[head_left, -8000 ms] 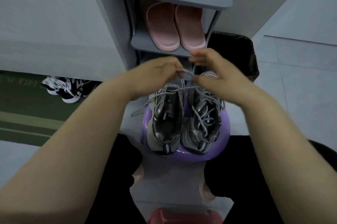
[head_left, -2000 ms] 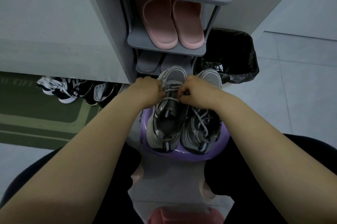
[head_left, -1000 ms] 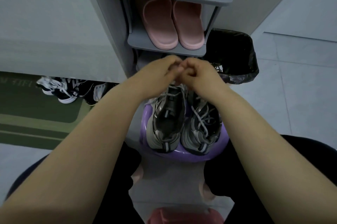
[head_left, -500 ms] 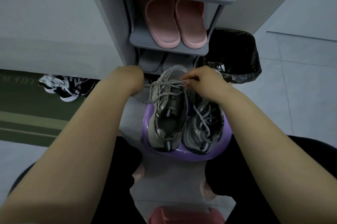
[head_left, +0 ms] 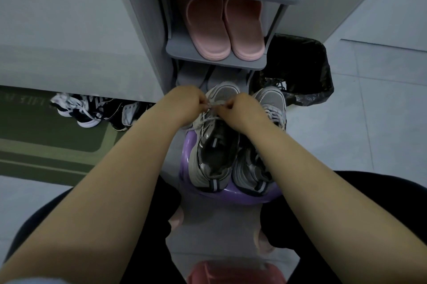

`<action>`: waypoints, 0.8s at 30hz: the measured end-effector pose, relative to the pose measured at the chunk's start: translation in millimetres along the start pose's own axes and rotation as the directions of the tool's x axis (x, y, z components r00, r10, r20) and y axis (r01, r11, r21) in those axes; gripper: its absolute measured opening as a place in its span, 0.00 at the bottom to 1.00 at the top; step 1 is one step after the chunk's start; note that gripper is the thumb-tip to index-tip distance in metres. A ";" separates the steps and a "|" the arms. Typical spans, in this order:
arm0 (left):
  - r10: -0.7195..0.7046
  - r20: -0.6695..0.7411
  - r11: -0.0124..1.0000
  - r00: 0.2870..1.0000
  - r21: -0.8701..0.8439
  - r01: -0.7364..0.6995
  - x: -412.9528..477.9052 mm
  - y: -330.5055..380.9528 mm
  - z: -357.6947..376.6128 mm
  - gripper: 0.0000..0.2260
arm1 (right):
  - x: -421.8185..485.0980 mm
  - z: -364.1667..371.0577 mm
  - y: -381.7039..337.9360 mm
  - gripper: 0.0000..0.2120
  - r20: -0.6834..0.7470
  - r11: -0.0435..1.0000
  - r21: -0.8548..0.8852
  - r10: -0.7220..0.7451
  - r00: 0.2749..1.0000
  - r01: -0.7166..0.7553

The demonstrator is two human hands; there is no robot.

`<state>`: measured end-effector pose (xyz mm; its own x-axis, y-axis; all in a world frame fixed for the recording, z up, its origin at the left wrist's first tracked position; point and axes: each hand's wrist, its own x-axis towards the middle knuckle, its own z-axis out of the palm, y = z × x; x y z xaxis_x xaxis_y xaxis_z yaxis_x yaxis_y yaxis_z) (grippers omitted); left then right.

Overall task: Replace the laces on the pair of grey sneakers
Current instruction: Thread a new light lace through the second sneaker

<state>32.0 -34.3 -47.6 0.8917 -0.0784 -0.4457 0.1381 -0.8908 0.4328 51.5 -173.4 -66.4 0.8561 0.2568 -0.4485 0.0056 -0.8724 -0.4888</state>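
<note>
Both hands are up at the front of the shoe! The left hand (head_left: 187, 104) and the right hand (head_left: 240, 111) sit almost knuckle to knuckle with fingers curled in. Each pinches the pale grey lace (head_left: 216, 103), which is stretched short between them over the forward eyelets of the left-side sneaker (head_left: 217, 145). A loose run of lace trails off that shoe's left flank. Its partner, the right-side sneaker (head_left: 272, 105), lies touching it, partly under the right forearm, with its own lacing criss-crossed. The pair stands side by side, toes pointing away, on a purple round stool (head_left: 231, 197) between the person's knees.

Now the storage. The grey shoe rack (head_left: 249, 65) stands straight ahead. One shelf carries a pair of pink slippers (head_left: 224, 29), and the shelf below holds grey slippers (head_left: 196, 78), half hidden by the hands. Just right of the rack, a bin lined with a black bag (head_left: 300, 64) gapes open, its inside too dark to read. Off to the left, black-and-white trainers (head_left: 87, 110) are tucked under a ledge beside a green mat (head_left: 46, 145).
</note>
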 end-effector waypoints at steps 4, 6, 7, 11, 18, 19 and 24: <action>-0.069 -0.028 0.998 0.997 0.009 0.069 4.6 1.1 9.4 0.09 | -1.7 8.4 6.9 0.13 0.012 0.958 0.287 -0.017 1.000 0.013; -0.086 -0.009 0.996 0.996 0.026 0.086 7.3 2.2 12.7 0.08 | -4.3 8.9 10.8 0.08 -0.004 0.938 0.343 -0.041 0.999 0.040; -0.082 -0.009 0.996 0.997 0.040 0.082 9.2 2.9 13.5 0.08 | -5.3 9.7 12.2 0.06 -0.017 0.942 0.329 -0.063 0.998 0.065; -0.048 -0.036 0.998 0.998 0.051 0.049 11.6 4.4 15.5 0.09 | -8.1 14.5 14.8 0.06 -0.077 0.944 0.307 -0.103 0.992 0.122; -0.060 -0.101 0.992 0.993 -0.114 0.048 4.3 -2.7 19.4 0.09 | -10.7 16.1 16.1 0.07 -0.069 0.912 0.395 -0.094 0.993 0.114; -0.050 -0.112 0.994 0.992 -0.099 0.039 2.6 -1.6 20.1 0.10 | -10.8 16.1 16.1 0.08 -0.066 0.909 0.402 -0.089 0.994 0.109; -0.007 -0.147 1.000 0.989 0.029 0.011 1.9 1.1 27.0 0.11 | -7.5 15.5 20.0 0.11 -0.083 0.913 0.389 -0.100 0.991 0.125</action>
<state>22.2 -47.5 -69.1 0.9445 -0.0059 -0.3285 0.1353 -0.9042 0.4052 37.2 -186.4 -84.4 0.8911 0.3075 -0.3336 -0.0891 -0.6024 -0.7932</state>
